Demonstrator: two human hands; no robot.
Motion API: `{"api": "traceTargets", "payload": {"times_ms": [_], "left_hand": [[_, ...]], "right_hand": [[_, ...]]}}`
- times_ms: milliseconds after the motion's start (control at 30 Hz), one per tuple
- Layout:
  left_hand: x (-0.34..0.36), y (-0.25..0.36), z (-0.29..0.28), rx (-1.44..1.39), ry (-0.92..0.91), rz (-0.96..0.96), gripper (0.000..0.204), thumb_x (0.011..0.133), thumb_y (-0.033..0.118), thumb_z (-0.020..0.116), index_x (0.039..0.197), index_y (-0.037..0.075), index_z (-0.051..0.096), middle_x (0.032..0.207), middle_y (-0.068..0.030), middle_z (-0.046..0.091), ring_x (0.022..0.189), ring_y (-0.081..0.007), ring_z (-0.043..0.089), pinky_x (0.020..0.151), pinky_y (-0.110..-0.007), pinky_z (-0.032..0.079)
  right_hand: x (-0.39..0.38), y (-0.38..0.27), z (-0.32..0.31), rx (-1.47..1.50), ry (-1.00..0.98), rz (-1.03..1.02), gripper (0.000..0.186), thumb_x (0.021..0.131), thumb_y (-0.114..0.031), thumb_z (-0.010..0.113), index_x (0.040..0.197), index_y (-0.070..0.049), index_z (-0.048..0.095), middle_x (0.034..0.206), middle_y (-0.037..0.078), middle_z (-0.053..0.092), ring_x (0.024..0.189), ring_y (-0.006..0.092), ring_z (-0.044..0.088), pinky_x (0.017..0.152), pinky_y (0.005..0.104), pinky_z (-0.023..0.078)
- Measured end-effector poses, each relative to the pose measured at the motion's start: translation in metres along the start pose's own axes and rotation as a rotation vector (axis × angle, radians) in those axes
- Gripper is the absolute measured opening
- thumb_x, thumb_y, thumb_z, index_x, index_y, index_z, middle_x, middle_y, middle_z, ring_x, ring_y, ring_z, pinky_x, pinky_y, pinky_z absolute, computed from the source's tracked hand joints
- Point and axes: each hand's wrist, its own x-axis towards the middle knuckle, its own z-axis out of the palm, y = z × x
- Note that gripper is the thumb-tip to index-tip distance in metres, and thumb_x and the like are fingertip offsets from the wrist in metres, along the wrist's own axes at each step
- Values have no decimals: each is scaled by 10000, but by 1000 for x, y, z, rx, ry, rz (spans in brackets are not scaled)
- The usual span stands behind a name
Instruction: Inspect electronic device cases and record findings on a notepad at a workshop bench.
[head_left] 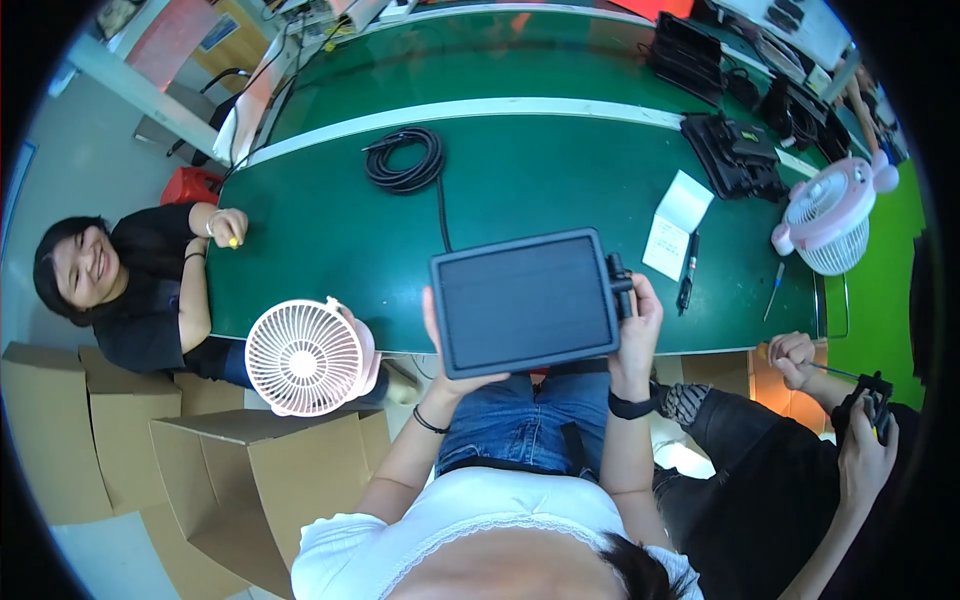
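Centrally, dark panel (528, 305), between both grips (458, 384) (637, 327)

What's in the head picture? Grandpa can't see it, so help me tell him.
A person's left hand and right hand hold a dark panel above a green table's near edge. A coiled black cable lies beyond. A pink fan and a person are at left; another fan and person at right.

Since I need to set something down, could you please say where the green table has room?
The green table is bare between the coiled black cable and the white notepad, beyond the held black panel, and from the cable to the co-worker's hand at left. The right end is crowded with black devices and a pink fan.
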Motion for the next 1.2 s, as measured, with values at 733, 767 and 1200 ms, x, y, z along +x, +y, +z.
{"api": "traceTargets", "payload": {"times_ms": [733,767,1200], "left_hand": [[58,13,-19,-251,-167,-294,1172,664,200,797,1584,51,86,1598,-141,255,1451,-251,287,1185,-391,222],[54,13,-20,-276,-160,-349,1185,656,187,804,1584,51,78,1600,-140,248,1454,-248,282,1186,-388,219],[49,19,-9,-106,-267,-222,1429,571,102,939,1575,106,-79,1609,-140,169,1457,-282,271,1185,-442,249]], "right_hand": [[-15,2,-23,-236,-55,-365,122,891,23,655,865,-1,538,908,41,514,751,91,500,677,200,422],[-20,0,-20,-201,-65,-322,140,913,13,639,878,-11,506,913,29,476,759,80,485,673,185,408],[-15,-13,-16,-62,41,-70,113,965,-25,595,865,-50,549,816,-41,515,669,12,424,571,172,313]]}}
